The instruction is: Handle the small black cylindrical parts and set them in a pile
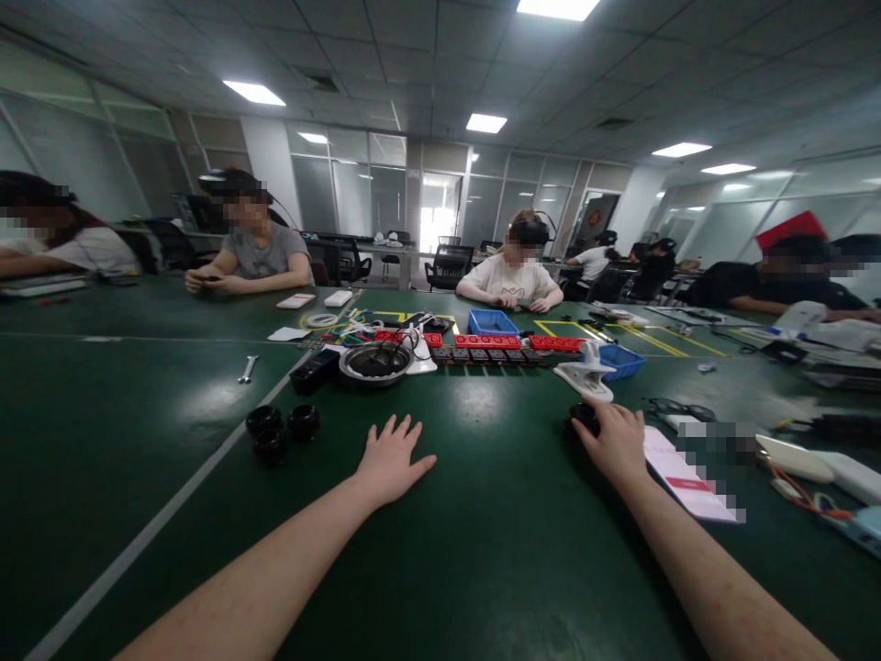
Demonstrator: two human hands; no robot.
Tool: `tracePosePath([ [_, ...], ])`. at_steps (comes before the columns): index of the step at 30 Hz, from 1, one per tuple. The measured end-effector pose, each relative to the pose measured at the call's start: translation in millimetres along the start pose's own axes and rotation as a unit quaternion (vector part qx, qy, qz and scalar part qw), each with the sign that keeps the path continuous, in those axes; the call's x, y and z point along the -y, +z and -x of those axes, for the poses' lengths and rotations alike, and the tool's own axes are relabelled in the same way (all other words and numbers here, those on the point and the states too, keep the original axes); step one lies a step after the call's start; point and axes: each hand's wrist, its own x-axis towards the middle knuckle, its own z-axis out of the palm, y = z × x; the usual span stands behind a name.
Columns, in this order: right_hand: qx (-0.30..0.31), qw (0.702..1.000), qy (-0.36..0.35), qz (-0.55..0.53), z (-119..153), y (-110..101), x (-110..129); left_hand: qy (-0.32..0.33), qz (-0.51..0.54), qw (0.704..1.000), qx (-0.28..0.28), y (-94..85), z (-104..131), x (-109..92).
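My left hand (392, 459) lies flat on the green table (482, 569), fingers spread, with nothing in it. To its left stand several round black pieces (304, 421), grouped close together. On the right, my right hand (616, 441) has its fingers around another round black piece (585, 419), which rests at table level and is partly covered by the fingers. A pink and white booklet (688, 477) lies just right of that hand. The white clamp-like stand (588, 375) is right behind the held piece.
Across the middle stand a round metal-rimmed tray (375, 365), red strips (487, 341), black modules (492, 356) and blue bins (492, 322) (619, 361). A wrench (249, 369) lies left, glasses (681, 408) right. Several people sit around the tables.
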Motion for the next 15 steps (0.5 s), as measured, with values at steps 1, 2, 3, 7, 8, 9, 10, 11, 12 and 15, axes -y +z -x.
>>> tracePosePath([
  [1,0.0,1.0,0.001,-0.001,0.1,0.2,-0.1,0.001,-0.001,1.0,-0.001,0.0,0.1,-0.1],
  [2,0.001,1.0,0.002,-0.001,0.1,0.4,-0.2,0.001,-0.002,1.0,-0.002,0.0,0.2,-0.1],
  [3,0.001,1.0,0.003,-0.001,-0.1,0.7,-0.3,0.001,-0.003,1.0,-0.002,0.0,0.4,-0.2],
  [7,0.004,1.0,0.006,0.001,-1.3,1.1,0.0,0.0,-0.009,1.0,-0.003,-0.5,0.8,-0.5],
  [8,0.005,1.0,0.007,0.002,-1.7,1.1,0.2,0.0,-0.01,1.0,-0.003,-0.6,0.8,-0.6],
  [9,0.007,1.0,0.007,0.002,-2.1,0.9,0.5,0.0,-0.01,1.0,-0.003,-0.7,0.7,-0.7],
  [10,0.008,1.0,0.007,0.002,-2.6,0.7,0.9,0.0,-0.012,1.0,-0.004,-0.7,0.6,-0.8],
  [11,0.01,1.0,0.007,0.002,-3.0,0.5,1.3,0.0,-0.013,1.0,-0.004,-0.7,0.4,-0.8],
  [12,0.013,1.0,0.007,0.002,-3.3,0.2,1.8,0.0,-0.014,1.0,-0.005,-0.6,0.2,-0.8],
  [15,0.023,1.0,0.005,0.002,-4.0,-0.5,2.8,0.002,-0.017,1.0,-0.007,0.0,-0.3,-0.6],
])
